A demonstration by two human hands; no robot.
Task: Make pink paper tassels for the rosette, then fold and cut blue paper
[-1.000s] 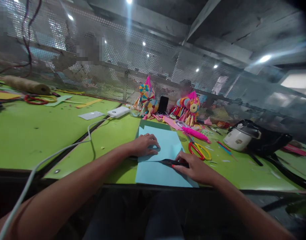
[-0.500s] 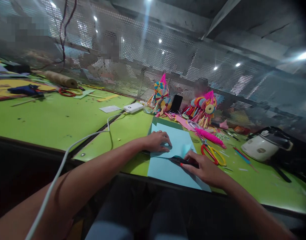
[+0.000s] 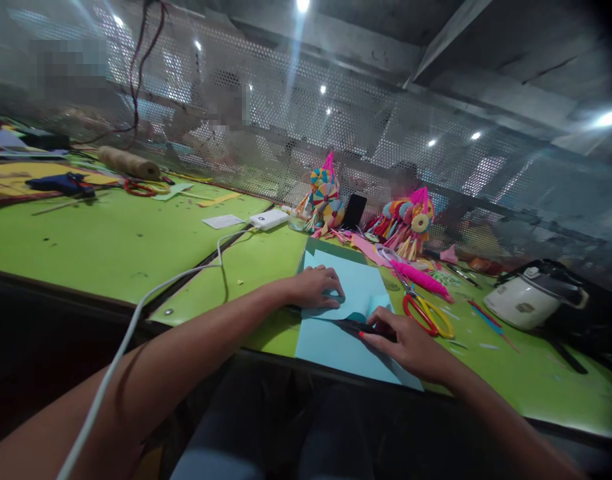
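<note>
My left hand (image 3: 319, 288) rests on a light blue sheet of paper (image 3: 359, 277), pressing it with fingers slightly bent and apart, gripping nothing. In my right hand (image 3: 406, 341) is a slim black knife (image 3: 355, 326), its narrow end pointing left along the paper's slit. Above it the paper edge is lifted and curls near my fingers. More light blue paper (image 3: 331, 343) lies below the slit and reaches the table's front edge. Under the sheet's far end shows a dark green mat (image 3: 331, 248). My fingers hide part of the knife.
Scissors with red and yellow handles (image 3: 429, 315) lie right of the paper. Behind are a pink roll (image 3: 422, 279), colourful tasselled ornaments (image 3: 326, 197) and a phone (image 3: 353, 212). A white cable (image 3: 151, 290) runs from a power bank (image 3: 269, 219). A white pot (image 3: 521, 301) stands at right.
The knife and my right hand have shifted slightly along the slit, and the paper edge curls up a little more. My left hand stays put; the view has tilted slightly.
</note>
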